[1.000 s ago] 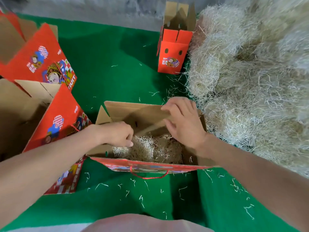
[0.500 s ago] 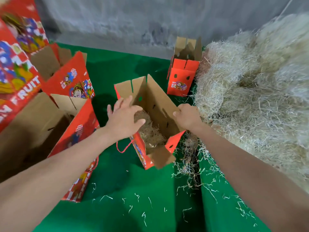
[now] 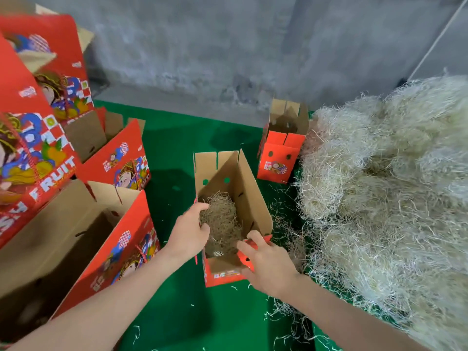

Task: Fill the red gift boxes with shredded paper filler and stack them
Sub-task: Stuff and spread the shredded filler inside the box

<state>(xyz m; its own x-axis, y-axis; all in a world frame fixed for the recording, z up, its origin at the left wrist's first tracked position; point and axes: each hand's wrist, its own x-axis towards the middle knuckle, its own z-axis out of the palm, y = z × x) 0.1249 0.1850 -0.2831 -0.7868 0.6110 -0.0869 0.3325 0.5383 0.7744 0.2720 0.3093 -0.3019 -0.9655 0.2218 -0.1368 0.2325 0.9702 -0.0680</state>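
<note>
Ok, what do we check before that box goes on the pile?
1. Filler in the box: ok, a wad lies at the bottom.
2. Left hand has a hold: ok, it grips the box's left wall.
3. Right hand has a hold: ok, it holds the near red flap.
4. Flaps shut: not ok, the top stands open.
5. Room on the stack at the left: cannot tell, it runs out of view.
</note>
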